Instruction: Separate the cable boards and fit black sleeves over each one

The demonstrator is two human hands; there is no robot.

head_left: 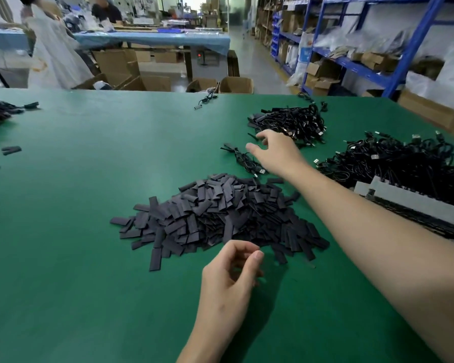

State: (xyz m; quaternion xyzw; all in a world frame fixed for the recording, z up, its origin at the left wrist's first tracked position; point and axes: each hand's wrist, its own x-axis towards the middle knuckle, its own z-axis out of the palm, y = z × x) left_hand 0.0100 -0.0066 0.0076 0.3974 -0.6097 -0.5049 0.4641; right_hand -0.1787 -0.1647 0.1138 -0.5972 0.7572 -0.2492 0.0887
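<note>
A heap of flat black sleeves [220, 213] lies in the middle of the green table [76, 231]. My left hand [228, 279] hovers just in front of the heap with fingers loosely curled and nothing held. My right hand [275, 150] reaches far across the table, fingers spread and relaxed, above a sleeved cable [243, 158] lying loose. Beyond it sits a pile of sleeved cables [291, 124]. A larger tangle of black cables with boards [404, 163] lies at the right, by a grey panel strip [409, 203].
A single cable [206, 100] lies near the far table edge. More dark parts [0, 112] and two loose sleeves [11, 150] sit at the left. Cardboard boxes [236, 85] and blue shelving [351, 48] stand beyond the table. A person in white [53, 48] works at the back left.
</note>
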